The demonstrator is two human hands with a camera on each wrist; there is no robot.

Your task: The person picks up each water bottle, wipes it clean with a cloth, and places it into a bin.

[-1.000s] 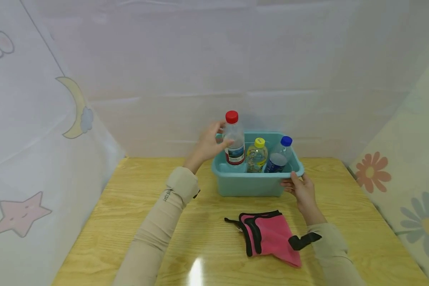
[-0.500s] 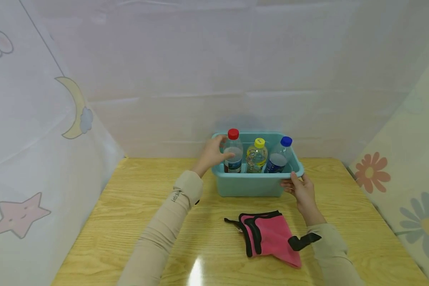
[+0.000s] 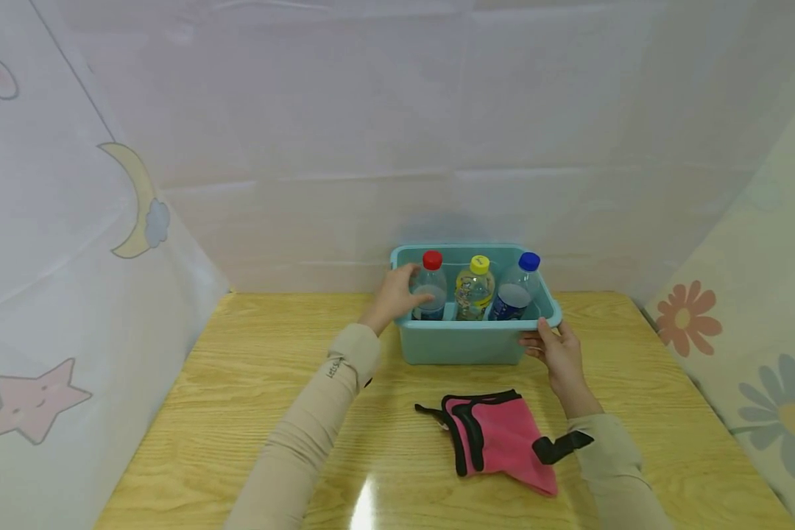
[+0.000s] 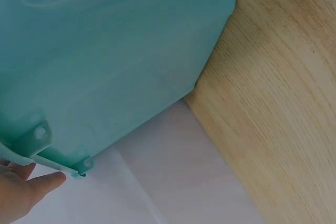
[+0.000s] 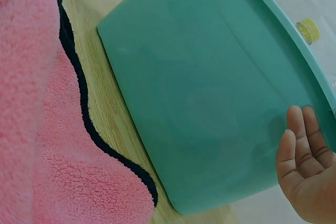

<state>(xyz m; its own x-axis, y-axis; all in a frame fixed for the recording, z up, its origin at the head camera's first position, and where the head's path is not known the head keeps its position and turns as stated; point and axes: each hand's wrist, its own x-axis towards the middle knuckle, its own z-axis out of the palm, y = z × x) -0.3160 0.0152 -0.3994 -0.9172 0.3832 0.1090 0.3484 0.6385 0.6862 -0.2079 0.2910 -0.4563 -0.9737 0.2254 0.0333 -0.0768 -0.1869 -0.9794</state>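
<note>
A light teal plastic basin [image 3: 464, 344] stands on the table with bottles inside. At its left end, my left hand [image 3: 392, 296] reaches over the rim and holds a clear red-capped bottle [image 3: 431, 280] between thumb and fingers. The bottle is upright, its lower part hidden by the front wall. Beside it are a yellow-capped bottle [image 3: 474, 294] and a blue-capped bottle [image 3: 518, 291] that leans right. My right hand [image 3: 560, 355] grips the basin's front right corner, thumb on the rim and fingers beneath. In the right wrist view, those fingers [image 5: 297, 124] lie against the outer wall.
A pink cloth [image 3: 506, 442] with black edging lies folded on the wooden table [image 3: 252, 383] in front of the basin. A pale cloth backdrop [image 3: 318, 147] rises close behind the basin, with printed side panels to left and right.
My left hand has lowered the red-capped bottle into the basin, from above the rim to about the height of the other bottles. The right hand has kept its grip on the corner.
</note>
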